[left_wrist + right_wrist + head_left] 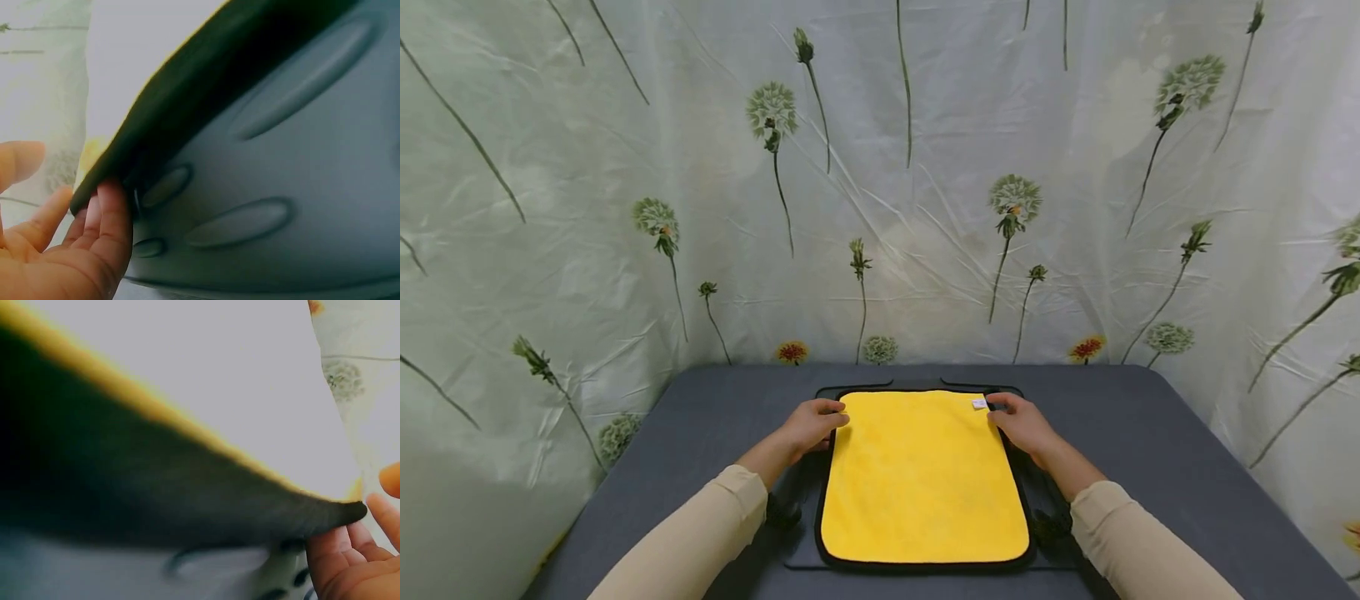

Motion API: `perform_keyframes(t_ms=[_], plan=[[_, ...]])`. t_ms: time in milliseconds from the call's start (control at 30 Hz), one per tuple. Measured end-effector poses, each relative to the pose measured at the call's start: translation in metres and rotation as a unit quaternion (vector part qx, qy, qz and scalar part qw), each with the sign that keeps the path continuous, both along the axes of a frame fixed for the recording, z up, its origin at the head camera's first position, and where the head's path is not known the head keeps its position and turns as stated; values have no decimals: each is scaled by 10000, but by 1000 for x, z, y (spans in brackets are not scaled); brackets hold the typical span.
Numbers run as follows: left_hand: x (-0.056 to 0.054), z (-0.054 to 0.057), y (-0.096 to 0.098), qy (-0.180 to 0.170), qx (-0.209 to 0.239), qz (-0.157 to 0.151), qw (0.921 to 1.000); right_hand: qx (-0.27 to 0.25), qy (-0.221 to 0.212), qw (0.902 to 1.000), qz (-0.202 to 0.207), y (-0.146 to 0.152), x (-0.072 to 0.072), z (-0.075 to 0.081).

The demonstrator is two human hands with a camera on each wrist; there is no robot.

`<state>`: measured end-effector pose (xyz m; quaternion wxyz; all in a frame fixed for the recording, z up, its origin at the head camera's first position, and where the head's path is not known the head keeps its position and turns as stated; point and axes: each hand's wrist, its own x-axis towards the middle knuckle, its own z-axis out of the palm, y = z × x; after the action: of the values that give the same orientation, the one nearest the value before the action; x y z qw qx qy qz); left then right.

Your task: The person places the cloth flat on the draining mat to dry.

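Note:
A yellow cloth [925,475] with a black border and a dark underside is spread between my hands. A small white label [979,404] shows near its far right corner. My left hand [810,425] holds the left edge near the far corner, with some fingers [114,215] beneath the cloth and the thumb apart from it in the left wrist view. At the opposite edge, my right hand [1021,425] holds near the label, with fingers [329,553] tucked underneath. Both wrist views show the cloth's edge lifted off a grey surface [325,169] with raised oval shapes.
The dark grey table [730,417] has rounded far corners. Dark curved lines [850,387] show around the cloth, part of something mostly hidden beneath it. Behind the table hangs a pale curtain [940,208] printed with dandelions.

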<state>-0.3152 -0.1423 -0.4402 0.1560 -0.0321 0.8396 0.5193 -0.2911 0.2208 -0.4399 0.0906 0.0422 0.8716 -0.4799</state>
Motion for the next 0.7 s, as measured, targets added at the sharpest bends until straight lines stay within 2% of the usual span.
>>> perform_keyframes(t_ms=[133, 267, 500, 700], plan=[[-12, 2, 3, 173, -232, 103, 9995, 78, 31, 9998, -186, -8, -16, 0], [-19, 1, 4, 200, -388, 186, 9989, 210, 116, 9992, -304, -13, -25, -1], [-22, -3, 3, 336, -482, 330, 9977, 649, 512, 9960, -326, -10, -30, -4], [-24, -3, 2, 562, -702, 389, 9952, 928, 620, 9935, -243, -4, -33, -2]])
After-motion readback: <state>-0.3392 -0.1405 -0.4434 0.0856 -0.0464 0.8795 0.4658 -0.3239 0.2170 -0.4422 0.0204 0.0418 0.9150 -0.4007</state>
